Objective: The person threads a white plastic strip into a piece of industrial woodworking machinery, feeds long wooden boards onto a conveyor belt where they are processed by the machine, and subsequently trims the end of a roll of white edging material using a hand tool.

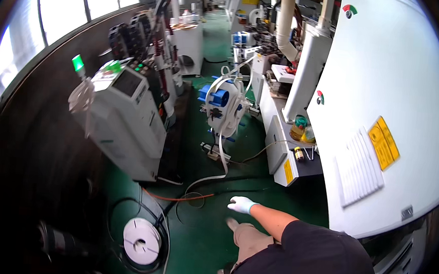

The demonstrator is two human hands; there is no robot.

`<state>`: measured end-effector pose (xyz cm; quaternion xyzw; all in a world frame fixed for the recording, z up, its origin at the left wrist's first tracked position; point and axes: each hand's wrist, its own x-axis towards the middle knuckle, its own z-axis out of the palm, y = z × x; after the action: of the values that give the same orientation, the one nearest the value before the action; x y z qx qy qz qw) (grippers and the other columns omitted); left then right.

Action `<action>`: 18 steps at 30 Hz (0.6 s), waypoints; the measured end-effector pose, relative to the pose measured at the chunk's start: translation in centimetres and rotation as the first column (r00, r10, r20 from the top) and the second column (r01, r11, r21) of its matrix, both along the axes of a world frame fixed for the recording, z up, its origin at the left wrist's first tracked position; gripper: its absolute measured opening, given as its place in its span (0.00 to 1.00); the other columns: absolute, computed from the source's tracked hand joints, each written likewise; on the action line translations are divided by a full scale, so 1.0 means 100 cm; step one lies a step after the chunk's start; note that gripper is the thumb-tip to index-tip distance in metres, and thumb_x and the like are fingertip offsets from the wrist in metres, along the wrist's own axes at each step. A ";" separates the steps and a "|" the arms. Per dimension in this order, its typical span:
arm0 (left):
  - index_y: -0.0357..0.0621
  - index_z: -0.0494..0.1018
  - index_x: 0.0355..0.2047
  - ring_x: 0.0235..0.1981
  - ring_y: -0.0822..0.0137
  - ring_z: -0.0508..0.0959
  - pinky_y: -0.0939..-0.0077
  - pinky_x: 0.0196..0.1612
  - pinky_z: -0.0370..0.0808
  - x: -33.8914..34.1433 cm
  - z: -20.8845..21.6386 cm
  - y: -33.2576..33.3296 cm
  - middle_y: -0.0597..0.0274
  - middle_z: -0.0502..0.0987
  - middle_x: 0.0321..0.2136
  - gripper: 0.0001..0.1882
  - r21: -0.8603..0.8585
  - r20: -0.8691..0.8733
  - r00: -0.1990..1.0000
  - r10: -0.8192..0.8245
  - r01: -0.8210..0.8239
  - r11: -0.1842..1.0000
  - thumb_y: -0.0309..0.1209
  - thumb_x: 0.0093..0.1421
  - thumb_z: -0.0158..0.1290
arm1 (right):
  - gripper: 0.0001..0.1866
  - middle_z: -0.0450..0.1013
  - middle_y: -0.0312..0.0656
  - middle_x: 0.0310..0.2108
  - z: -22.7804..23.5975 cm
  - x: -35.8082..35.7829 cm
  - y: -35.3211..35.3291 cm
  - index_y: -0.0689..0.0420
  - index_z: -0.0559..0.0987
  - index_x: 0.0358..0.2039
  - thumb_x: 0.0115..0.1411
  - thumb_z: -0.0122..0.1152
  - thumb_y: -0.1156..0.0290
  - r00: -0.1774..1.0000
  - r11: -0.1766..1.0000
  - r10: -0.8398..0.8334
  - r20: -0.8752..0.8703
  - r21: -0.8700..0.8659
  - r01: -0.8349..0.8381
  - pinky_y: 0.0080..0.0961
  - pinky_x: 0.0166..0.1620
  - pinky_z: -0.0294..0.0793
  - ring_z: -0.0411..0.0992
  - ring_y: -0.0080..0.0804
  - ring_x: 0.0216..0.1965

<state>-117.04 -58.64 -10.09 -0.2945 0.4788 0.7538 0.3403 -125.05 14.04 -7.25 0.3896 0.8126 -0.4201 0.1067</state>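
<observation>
My right hand, in a white glove, reaches out over the green floor, its forearm bare below a dark sleeve. Its fingers are loosely bent and a little apart, and nothing shows in them. The hand touches nothing that I can see. To its left, an orange cable and a white hose run along the floor. My beige trouser leg and a shoe are just below the hand. My left hand is out of view.
A tall white cabinet stands close at right. The white machine at left carries a green lamp. Blue-knobbed reels stand ahead. A white spool lies among black cables. A small bottle rests on a low ledge.
</observation>
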 end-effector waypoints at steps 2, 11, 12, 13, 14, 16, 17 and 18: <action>0.45 0.75 0.40 0.38 0.66 0.75 0.68 0.45 0.73 -0.066 0.017 0.047 0.64 0.77 0.34 0.17 -0.285 0.001 0.997 -0.080 0.077 0.955 0.46 0.71 0.50 | 0.33 0.73 0.55 0.61 -0.012 -0.014 0.063 0.60 0.76 0.61 0.63 0.61 0.49 0.995 0.995 -0.101 0.007 0.014 0.100 0.39 0.65 0.69 0.71 0.52 0.63; 0.39 0.71 0.49 0.47 0.59 0.73 0.65 0.53 0.70 -0.332 0.076 0.421 0.56 0.75 0.44 0.22 -0.617 0.025 0.810 -0.586 0.474 0.628 0.48 0.71 0.49 | 0.34 0.73 0.58 0.60 -0.050 -0.092 0.286 0.63 0.75 0.61 0.62 0.60 0.50 0.798 0.802 -0.596 -0.093 -0.005 0.598 0.41 0.64 0.71 0.72 0.54 0.62; 0.39 0.70 0.51 0.48 0.58 0.73 0.65 0.54 0.69 -0.348 0.082 0.441 0.55 0.75 0.45 0.23 -0.632 0.033 0.800 -0.599 0.481 0.608 0.48 0.71 0.49 | 0.34 0.74 0.58 0.60 -0.037 -0.103 0.303 0.62 0.75 0.60 0.62 0.60 0.50 0.808 0.811 -0.584 -0.075 -0.014 0.585 0.41 0.64 0.71 0.72 0.54 0.61; 0.38 0.70 0.52 0.49 0.57 0.72 0.64 0.55 0.69 -0.364 0.088 0.463 0.55 0.74 0.46 0.24 -0.645 0.044 0.786 -0.616 0.494 0.583 0.48 0.71 0.49 | 0.33 0.74 0.58 0.59 -0.027 -0.109 0.312 0.62 0.75 0.60 0.62 0.60 0.51 0.816 0.818 -0.575 -0.050 -0.027 0.575 0.41 0.64 0.71 0.72 0.54 0.61; 0.37 0.69 0.53 0.50 0.56 0.72 0.64 0.56 0.69 -0.380 0.096 0.481 0.54 0.74 0.47 0.25 -0.665 0.056 0.771 -0.635 0.503 0.552 0.48 0.71 0.49 | 0.34 0.72 0.56 0.62 -0.018 -0.119 0.319 0.63 0.74 0.62 0.63 0.62 0.51 0.822 0.821 -0.569 -0.004 -0.058 0.568 0.38 0.66 0.69 0.70 0.52 0.64; 0.36 0.68 0.55 0.52 0.55 0.72 0.63 0.57 0.68 -0.410 0.102 0.520 0.52 0.74 0.50 0.26 -0.682 0.083 0.715 -0.694 0.549 0.484 0.49 0.71 0.49 | 0.34 0.72 0.56 0.62 -0.012 -0.108 0.340 0.63 0.74 0.62 0.63 0.62 0.51 0.825 0.825 -0.565 -0.011 -0.012 0.565 0.39 0.66 0.69 0.70 0.51 0.64; 0.36 0.68 0.56 0.54 0.54 0.72 0.63 0.58 0.67 -0.423 0.103 0.538 0.51 0.74 0.51 0.27 -0.689 0.093 0.688 -0.720 0.566 0.452 0.49 0.71 0.49 | 0.35 0.72 0.56 0.62 -0.014 -0.102 0.345 0.63 0.74 0.62 0.63 0.62 0.51 0.828 0.828 -0.560 -0.029 -0.006 0.560 0.39 0.66 0.69 0.70 0.52 0.64; 0.35 0.67 0.57 0.55 0.53 0.71 0.63 0.59 0.67 -0.436 0.106 0.552 0.50 0.74 0.52 0.28 -0.700 0.107 0.657 -0.746 0.583 0.413 0.49 0.71 0.49 | 0.34 0.73 0.56 0.61 -0.013 -0.099 0.350 0.63 0.74 0.62 0.63 0.62 0.51 0.833 0.834 -0.552 -0.031 0.006 0.552 0.39 0.66 0.69 0.71 0.51 0.63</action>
<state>-160.61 -3.49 0.48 -0.0953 0.8307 0.3493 0.4228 -134.91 48.99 -8.53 0.6022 0.6704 -0.4322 -0.0333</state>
